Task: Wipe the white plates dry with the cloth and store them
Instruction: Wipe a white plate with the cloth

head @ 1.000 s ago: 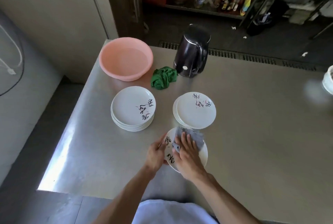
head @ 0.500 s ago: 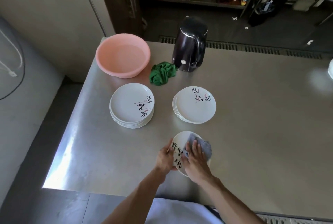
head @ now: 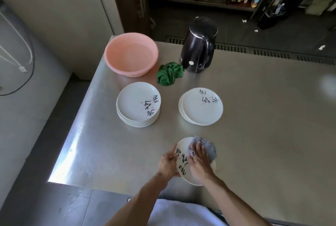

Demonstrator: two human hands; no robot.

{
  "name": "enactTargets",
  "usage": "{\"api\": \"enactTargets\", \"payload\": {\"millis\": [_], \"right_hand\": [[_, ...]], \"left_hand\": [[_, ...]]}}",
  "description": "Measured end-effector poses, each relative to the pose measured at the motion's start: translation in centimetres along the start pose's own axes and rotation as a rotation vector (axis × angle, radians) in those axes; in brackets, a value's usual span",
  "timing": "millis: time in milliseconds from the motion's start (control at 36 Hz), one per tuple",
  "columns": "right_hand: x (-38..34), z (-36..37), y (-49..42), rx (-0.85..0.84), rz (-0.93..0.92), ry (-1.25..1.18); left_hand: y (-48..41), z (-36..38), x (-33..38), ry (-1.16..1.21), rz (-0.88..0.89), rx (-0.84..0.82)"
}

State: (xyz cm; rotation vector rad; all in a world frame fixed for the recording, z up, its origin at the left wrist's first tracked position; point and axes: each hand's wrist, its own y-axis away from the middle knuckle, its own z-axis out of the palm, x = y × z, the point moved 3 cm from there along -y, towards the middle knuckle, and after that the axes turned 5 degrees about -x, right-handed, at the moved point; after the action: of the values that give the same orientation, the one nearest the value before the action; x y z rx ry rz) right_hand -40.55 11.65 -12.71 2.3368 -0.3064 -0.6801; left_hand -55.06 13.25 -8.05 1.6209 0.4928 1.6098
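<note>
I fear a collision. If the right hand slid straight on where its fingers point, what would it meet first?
Beyond the cloth under the right hand, probably the right stack of plates, though depth is unclear.

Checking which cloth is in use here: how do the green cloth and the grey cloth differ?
Colour: the green cloth is bright green, the grey cloth dull blue-grey. Place: the green cloth lies on the table near the pink basin and the kettle; the grey cloth is on the plate. Use: no hand touches the green cloth; the right hand presses the grey cloth. Both are bunched up.
</note>
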Motion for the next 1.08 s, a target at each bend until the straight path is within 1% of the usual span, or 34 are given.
{"api": "enactTargets", "payload": {"millis": [56, 139, 167, 194, 222, 250, 278, 333, 361, 389, 417, 500, 556, 583, 639, 694, 722, 750, 778, 861, 917, 944, 1000, 1056, 1083], "right_hand": [[-1.8, 0.3, -0.1, 0.003, -0.048, -0.128], [-3.8, 1.4, 1.2, -0.007, -0.201, -0.242], [-3.7, 1.7, 1.5, -0.011, -0.243, -0.249], [-3.2, 1.9, 1.6, -0.013, -0.272, -0.205], [-2.4, 2.0, 1.6, -0.006, -0.264, -0.126], [-1.3, 2.1, 1.4, 0.006, -0.210, -0.046], [-0.3, 1.9, 1.2, 0.022, -0.110, -0.016], [0.5, 1.3, 1.0, 0.057, 0.101, -0.038], [0.3, 1.2, 0.9, 0.053, 0.143, -0.051], [-0.2, 1.2, 0.9, 0.042, 0.126, -0.064], [-0.9, 1.3, 0.9, 0.028, 0.063, -0.077], [-2.4, 1.8, 1.5, 0.009, -0.206, -0.115], [-2.3, 1.7, 1.5, -0.013, -0.248, -0.139], [-1.9, 1.7, 1.4, -0.011, -0.226, -0.113], [-1.0, 1.6, 1.3, 0.015, -0.095, -0.043], [-0.5, 1.4, 1.4, 0.034, 0.072, -0.052], [-0.4, 1.2, 1.5, 0.042, 0.122, -0.064], [-0.7, 1.1, 1.5, 0.047, 0.134, -0.091], [-1.0, 1.1, 1.6, 0.040, 0.105, -0.138], [-2.6, 0.9, 2.3, 0.010, -0.071, -0.417], [-3.4, 0.5, 2.8, -0.014, -0.179, -0.517], [-3.6, 0.4, 2.8, -0.021, -0.222, -0.515], [-3.4, 0.4, 2.4, -0.029, -0.257, -0.425], [-2.5, 0.5, 1.6, -0.032, -0.206, -0.227], [-1.8, 0.5, 1.2, -0.028, -0.138, -0.122]], "left_hand": [[0.1, 0.1, -0.3, 0.025, -0.012, -0.020], [0.1, 0.0, -0.7, 0.075, -0.026, -0.042], [0.1, -0.1, -0.7, 0.073, -0.020, -0.043], [0.1, -0.1, -0.7, 0.057, -0.009, -0.040], [0.2, -0.2, -0.6, 0.037, 0.004, -0.033], [0.3, -0.3, -0.5, 0.021, 0.015, -0.020], [0.4, -0.4, -0.5, 0.007, 0.025, -0.004], [0.6, -0.4, -0.5, -0.027, 0.046, 0.010], [0.7, -0.3, -0.5, -0.045, 0.053, 0.007], [0.7, -0.3, -0.5, -0.059, 0.058, -0.002], [0.8, -0.2, -0.4, -0.067, 0.061, -0.016], [0.9, 0.0, -0.3, -0.052, 0.060, -0.090], [1.2, 0.0, -0.2, -0.036, 0.057, -0.116], [1.3, 0.0, -0.2, -0.043, 0.062, -0.118], [1.3, -0.1, -0.4, -0.048, 0.071, -0.091], [1.1, -0.2, -0.8, -0.012, 0.057, -0.037], [1.1, -0.2, -1.0, 0.024, 0.042, -0.005], [1.0, -0.3, -1.1, 0.062, 0.027, 0.032], [0.9, -0.5, -1.1, 0.090, 0.021, 0.066], [0.1, -1.2, -1.4, 0.084, 0.048, 0.134], [-0.1, -1.3, -1.2, 0.085, 0.032, 0.117], [-0.1, -1.1, -1.1, 0.086, 0.018, 0.089], [0.1, -0.4, -1.2, 0.117, 0.003, 0.029], [0.2, 0.0, -1.5, 0.161, 0.015, -0.004], [0.3, 0.1, -1.6, 0.178, 0.024, -0.011]]}}
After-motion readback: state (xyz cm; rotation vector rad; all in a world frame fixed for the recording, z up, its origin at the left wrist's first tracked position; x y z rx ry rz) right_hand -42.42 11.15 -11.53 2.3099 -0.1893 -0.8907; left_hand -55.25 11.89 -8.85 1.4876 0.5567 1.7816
